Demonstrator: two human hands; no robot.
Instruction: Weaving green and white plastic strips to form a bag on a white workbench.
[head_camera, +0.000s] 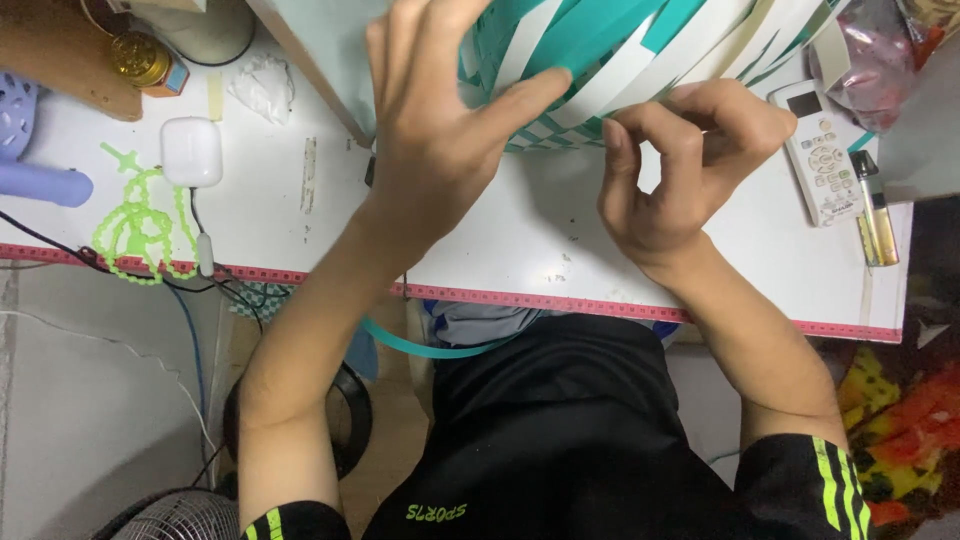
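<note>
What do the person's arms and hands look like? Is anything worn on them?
The left hand and right hand are bare, with no gloves, rings or watch. Both forearms are bare too. Short black sleeves with bright green stripes end near the elbows.

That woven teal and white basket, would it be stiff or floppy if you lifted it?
Probably light and springy: the basket is woven from thin flat strips with gaps between. Likely it flexes under the left hand. Loose strip ends by the right hand may shift.
</note>
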